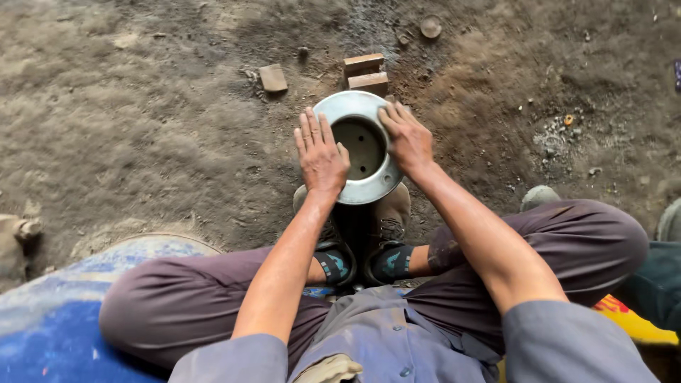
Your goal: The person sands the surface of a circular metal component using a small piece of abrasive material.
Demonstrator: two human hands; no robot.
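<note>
Head view: no packages, labels or signs to read; only a yellow patch with red marks point(624, 315) at the lower right edge, partly hidden by the knee, kind unclear. A round grey metal pot point(363, 147) with a wide flat rim stands upright on the dirt ground point(142, 106), mid-frame, held between the person's two shoes point(358, 234). Small holes show in its dark bottom.

Left hand point(320, 154): palm down, fingers straight and together, pointing away from the body, lying flat across the pot's left rim; thumb tip reaches over the inner edge. Pressing, not wrapped round anything.

Right hand point(406, 138): palm down, fingers slightly spread and angled to the upper left, lying on the upper right rim. Also flat, no closed grasp. Both forearms bare, run from grey sleeves over bent knees.

Just beyond the pot's far edge: two reddish brick pieces point(365, 73), touching each other. Flat stone point(273, 77) to their left, apart. Round disc point(430, 27) near the top edge. Blue worn surface point(50, 326) in the lower left corner.
</note>
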